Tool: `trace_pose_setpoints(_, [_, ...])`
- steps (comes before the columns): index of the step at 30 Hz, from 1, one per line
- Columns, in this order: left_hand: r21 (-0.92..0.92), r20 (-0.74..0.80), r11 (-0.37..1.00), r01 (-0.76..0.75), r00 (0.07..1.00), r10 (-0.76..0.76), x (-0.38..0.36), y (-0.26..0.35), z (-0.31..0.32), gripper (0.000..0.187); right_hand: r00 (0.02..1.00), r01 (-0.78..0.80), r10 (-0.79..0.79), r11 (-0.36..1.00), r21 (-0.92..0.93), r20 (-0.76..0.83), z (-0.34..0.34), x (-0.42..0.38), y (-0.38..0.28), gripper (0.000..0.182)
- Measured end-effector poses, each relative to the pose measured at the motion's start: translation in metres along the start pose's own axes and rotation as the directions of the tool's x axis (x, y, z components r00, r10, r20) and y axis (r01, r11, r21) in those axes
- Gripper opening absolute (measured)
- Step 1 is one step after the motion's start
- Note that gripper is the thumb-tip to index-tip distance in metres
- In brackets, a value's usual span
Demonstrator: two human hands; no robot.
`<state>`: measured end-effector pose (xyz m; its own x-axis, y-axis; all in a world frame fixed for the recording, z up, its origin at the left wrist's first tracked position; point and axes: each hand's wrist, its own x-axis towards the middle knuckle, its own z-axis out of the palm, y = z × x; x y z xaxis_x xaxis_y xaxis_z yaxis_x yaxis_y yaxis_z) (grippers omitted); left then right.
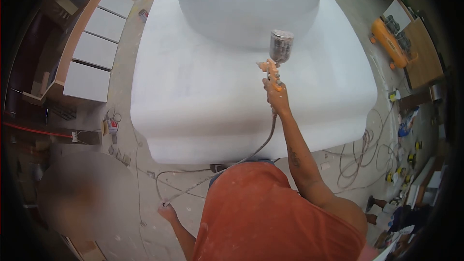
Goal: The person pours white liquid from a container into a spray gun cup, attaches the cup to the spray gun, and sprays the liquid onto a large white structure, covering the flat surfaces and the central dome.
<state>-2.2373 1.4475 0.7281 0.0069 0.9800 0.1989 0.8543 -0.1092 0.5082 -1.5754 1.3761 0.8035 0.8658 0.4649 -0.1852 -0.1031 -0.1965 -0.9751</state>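
Observation:
My right hand point(278, 99) is wrapped round the grip of an orange spray gun point(272, 71), held above a large white curved panel point(208, 101). On top of the gun sits a paint-smeared metal cup point(281, 48). An air hose point(256, 152) hangs from the gun's handle and runs down to the left. Low at the left, clear of the panel's front edge, my left hand point(167, 212) is closed round that hose. A big smooth grey rounded form point(249, 17) rises at the panel's far end.
White-fronted cabinets point(89, 82) line the left side. At the right stands an orange machine point(389, 43) beside a brown board point(424, 55). Loose hose coils point(355, 164) lie on the floor at right. A small can point(143, 15) stands left of the panel. A blurred round patch covers the lower left.

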Motion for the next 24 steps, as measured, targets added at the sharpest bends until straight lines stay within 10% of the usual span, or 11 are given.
trace_pose_setpoints(6, [0.045,0.063,0.997,-0.059,0.996,0.056,0.002,0.034,0.024,0.041,0.969,-0.083,0.078,0.996,-0.012,-0.234,-0.100,0.047,0.010,0.029])
trace_pose_setpoints(16, [-0.009,0.139,0.996,-0.092,0.986,0.092,0.004,0.063,0.035,0.043,0.802,0.149,-0.273,0.953,-0.265,-0.530,-0.220,0.140,0.001,0.034])
trace_pose_setpoints(24, [-0.048,0.128,0.995,-0.086,0.987,0.092,-0.001,0.052,0.045,0.041,0.901,-0.027,0.001,0.998,-0.053,-0.433,-0.192,0.100,-0.011,0.028])
